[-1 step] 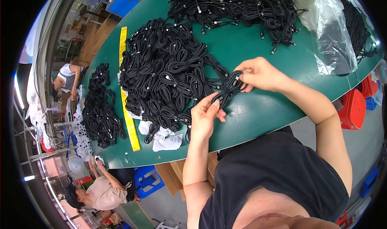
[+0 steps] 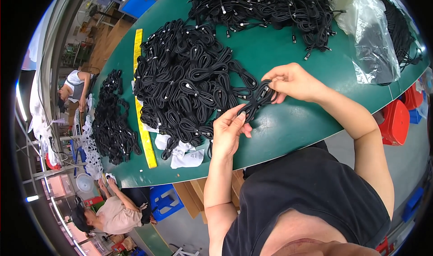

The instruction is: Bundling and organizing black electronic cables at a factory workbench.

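Between my two hands is a black cable bundle, coiled in loops and gathered at its middle. My left hand pinches its lower-left end, thumb on top. At the upper-right end, the fingers and thumb of my right hand grip the loops. Just left of my hands lies a large heap of similar coiled black cables, some showing metal plugs. The bundle is held over the green table, near that heap.
Looser black cables with metal plugs lie at the far side, beside a clear plastic bag. A yellow strip separates the heap from more coils. White packets lie near the table edge. Two people work at left; red stools stand right.
My right hand has shifted very slightly at its end of the cable bundle, and the loops there have turned a little. Both hands keep hold of it.
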Tool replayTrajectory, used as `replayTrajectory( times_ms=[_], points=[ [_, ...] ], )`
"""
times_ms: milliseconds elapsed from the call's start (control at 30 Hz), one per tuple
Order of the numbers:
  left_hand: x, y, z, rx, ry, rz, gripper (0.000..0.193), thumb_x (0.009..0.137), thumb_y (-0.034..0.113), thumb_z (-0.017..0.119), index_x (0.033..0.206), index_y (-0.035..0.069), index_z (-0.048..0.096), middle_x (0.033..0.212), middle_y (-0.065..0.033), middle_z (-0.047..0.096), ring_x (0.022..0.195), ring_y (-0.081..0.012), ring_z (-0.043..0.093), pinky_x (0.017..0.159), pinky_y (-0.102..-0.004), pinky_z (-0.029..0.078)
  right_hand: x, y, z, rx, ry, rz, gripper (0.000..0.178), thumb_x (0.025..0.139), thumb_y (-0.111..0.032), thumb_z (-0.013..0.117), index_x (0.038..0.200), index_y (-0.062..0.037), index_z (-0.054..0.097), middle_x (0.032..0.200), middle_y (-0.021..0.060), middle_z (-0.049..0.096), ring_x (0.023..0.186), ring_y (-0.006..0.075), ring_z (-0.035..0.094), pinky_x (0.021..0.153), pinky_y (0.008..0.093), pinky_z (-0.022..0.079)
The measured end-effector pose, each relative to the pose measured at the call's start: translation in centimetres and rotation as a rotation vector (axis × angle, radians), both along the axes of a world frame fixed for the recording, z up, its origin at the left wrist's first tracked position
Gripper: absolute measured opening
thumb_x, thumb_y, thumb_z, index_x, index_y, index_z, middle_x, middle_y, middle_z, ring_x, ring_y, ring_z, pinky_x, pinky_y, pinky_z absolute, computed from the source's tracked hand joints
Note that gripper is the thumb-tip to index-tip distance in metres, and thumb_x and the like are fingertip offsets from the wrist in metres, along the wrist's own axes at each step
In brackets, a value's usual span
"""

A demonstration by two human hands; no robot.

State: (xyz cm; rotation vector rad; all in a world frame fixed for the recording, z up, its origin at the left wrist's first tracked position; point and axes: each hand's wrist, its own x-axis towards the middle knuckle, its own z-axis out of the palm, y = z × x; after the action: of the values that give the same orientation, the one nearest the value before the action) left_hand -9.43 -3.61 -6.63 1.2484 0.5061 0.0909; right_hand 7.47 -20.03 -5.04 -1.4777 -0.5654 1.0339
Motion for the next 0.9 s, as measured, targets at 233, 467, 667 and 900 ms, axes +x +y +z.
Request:
replayTrajectory(
  times_ms=[233,467,667,900],
  points=[
    [-1.5,-0.3,0.5,-0.159,0.004,-0.108,0.027,0.085,0.005,0.055,0.11,-0.006,0.052,0.084,-0.0136,0.061,0.057,-0.0129,0.058,0.049,-0.0247,0.05,-1.8,-2.5,1.1,0.136,-1.205,0.257,0.069,0.068,-0.021,0.072,0.125,-0.0046,0.039,0.112,0.012,0.05,0.093,0.0252,0.056,0.072,0.0357,0.049],
    [-0.8,-3.4,2.1,0.188,0.008,-0.131,0.028,0.085,0.003,0.055,0.11,-0.008,0.051,0.081,-0.0093,0.058,0.059,-0.0123,0.058,0.05,-0.0245,0.05,-3.0,-1.7,-1.8,-0.257,-1.392,0.15,0.03,0.064,-0.017,0.07,0.085,-0.0017,0.055,0.061,0.0112,0.055,0.055,0.031,0.059,0.05,0.0393,0.048],
    [-0.2,-2.6,0.7,0.068,-0.026,-0.015,0.027,0.085,0.004,0.054,0.109,-0.007,0.053,0.082,-0.0117,0.061,0.057,-0.0147,0.059,0.051,-0.0263,0.051,-2.4,-1.4,-2.8,-0.138,-1.302,0.176,0.02,0.064,-0.015,0.065,0.067,-0.0031,0.049,0.055,0.011,0.052,0.049,0.0281,0.056,0.043,0.0373,0.044],
    [-1.0,0.1,0.5,-0.035,-0.057,-0.178,0.025,0.082,0.004,0.057,0.103,-0.009,0.056,0.078,-0.013,0.062,0.052,-0.015,0.059,0.045,-0.0273,0.051,-3.0,-2.3,-2.6,0.031,-1.412,0.405,0.025,0.066,-0.019,0.064,0.08,-0.0023,0.052,0.061,0.0097,0.054,0.055,0.0296,0.059,0.049,0.0384,0.047]
  ],
)
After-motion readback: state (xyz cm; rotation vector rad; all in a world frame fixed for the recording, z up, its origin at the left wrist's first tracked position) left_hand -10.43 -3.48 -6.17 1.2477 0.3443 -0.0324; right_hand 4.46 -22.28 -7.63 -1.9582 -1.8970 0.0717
